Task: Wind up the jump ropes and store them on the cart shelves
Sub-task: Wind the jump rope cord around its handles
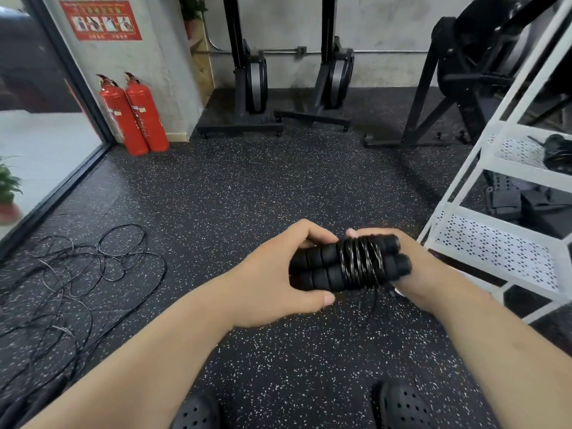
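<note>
1. Two black perforated clogs (405, 407) show at the bottom edge, standing on the speckled black rubber floor (247, 181).
2. Both forearms reach forward to a wound jump rope (349, 264), held in the air above the floor. Its two black foam handles lie side by side, with the cord coiled tightly round their middle.
3. The left hand (272, 274) grips the handles' left end, with the thumb underneath and the fingers curled over the top.
4. The right hand (430, 274) cups the right end from behind and below, wrapped round it. A short tail of cord hangs beneath the bundle by this hand.
5. To the left, a tangle of loose ropes (77, 274) lies spread on the floor, well apart from the hands.
6. Just right of the hands stands a white cart (464, 193) with perforated shelves. A dark bundle (557, 150) rests on a higher shelf, partly cut off by the frame edge.
7. Further back on the left, two red fire extinguishers (133, 116) stand against the wall beside a glass door frame.
8. Along the far wall, two black exercise machines (253, 78) stand upright, and a larger black frame stands behind the cart.
</note>
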